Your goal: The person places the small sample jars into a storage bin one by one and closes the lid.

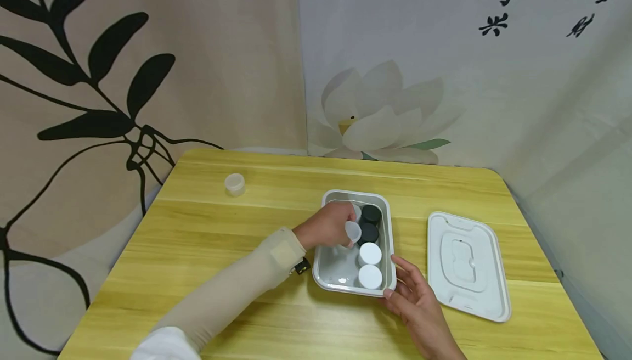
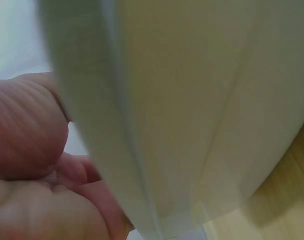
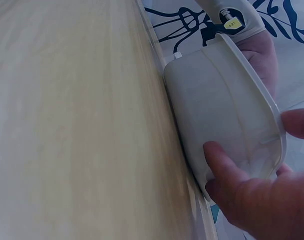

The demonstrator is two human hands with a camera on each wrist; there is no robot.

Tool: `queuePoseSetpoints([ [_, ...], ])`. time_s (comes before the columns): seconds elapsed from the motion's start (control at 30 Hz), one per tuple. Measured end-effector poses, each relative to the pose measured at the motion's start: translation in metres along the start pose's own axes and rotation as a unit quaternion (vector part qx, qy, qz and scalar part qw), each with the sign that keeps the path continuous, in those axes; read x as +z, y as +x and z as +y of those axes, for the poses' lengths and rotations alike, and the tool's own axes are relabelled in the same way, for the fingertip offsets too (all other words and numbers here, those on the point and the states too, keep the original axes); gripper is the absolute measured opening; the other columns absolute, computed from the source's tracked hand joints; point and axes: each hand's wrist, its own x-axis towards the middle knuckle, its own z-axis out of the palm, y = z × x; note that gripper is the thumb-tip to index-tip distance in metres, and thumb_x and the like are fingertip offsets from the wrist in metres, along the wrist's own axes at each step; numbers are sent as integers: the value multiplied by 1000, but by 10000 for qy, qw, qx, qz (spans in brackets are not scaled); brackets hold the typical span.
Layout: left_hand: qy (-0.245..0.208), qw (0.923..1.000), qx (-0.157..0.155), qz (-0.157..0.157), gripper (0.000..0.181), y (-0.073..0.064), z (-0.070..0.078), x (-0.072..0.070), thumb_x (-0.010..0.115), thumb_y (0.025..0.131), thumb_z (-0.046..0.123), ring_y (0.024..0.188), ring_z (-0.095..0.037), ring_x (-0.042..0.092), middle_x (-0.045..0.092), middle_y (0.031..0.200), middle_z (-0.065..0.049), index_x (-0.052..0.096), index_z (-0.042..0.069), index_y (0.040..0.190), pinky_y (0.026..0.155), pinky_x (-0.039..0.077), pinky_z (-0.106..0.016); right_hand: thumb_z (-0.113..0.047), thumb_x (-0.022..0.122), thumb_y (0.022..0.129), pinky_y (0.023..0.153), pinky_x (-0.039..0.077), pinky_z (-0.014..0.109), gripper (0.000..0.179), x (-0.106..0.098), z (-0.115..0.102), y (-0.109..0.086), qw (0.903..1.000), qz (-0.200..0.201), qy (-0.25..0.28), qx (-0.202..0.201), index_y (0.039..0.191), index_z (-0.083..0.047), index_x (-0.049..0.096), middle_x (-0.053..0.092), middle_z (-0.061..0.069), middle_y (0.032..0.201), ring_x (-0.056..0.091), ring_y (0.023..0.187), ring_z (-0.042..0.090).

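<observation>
A white plastic container point(image 1: 336, 270) stands on the table. My left hand point(image 1: 329, 225) reaches over its left rim and pinches a small translucent cup point(image 1: 353, 231) between thumb and forefinger. Beside that cup, along the right wall, stand two black-capped pieces point(image 1: 370, 214) and two white-capped ones point(image 1: 370, 276). Another translucent cup point(image 1: 357, 212) shows partly behind the left hand. My right hand point(image 1: 418, 309) holds the container at its near right corner; in the right wrist view a finger point(image 3: 219, 159) presses the outer wall. The left wrist view shows mostly the container wall point(image 2: 181, 110), hiding the left fingertips.
A white lid point(image 1: 466, 266) lies flat on the table to the right of the container. Toward the back left stands a single small translucent cup point(image 1: 235, 185). The wooden tabletop point(image 1: 232, 250) ends at a printed curtain point(image 1: 237, 58) behind.
</observation>
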Motion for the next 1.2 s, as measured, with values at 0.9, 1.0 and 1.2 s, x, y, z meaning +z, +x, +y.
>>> queuePoseSetpoints([
  [0.9,1651,9862,-126,23,28,2,4,12,87,78,7,93,-23,56,63,93,-9,66,5,97,74,52,-33,3,68,96,94,63,40,72,-1,3,-1,10000,-8,32,-83,160,-10,37,47,17,149,64,125,16],
  [1.0,1452,9892,-132,150,31,-1,4,12,88,81,9,101,-25,58,68,101,-10,70,3,105,82,55,-35,3,68,96,94,63,40,72,-1,3,-1,10000,-23,26,-89,160,-10,37,47,17,150,64,125,17],
  [1.2,852,9947,-336,470,46,-6,5,7,85,89,16,122,-25,60,64,133,-12,68,5,130,104,52,-40,2,68,96,95,62,40,73,-1,1,0,10000,-34,-8,-34,161,-11,37,45,18,151,63,126,16],
])
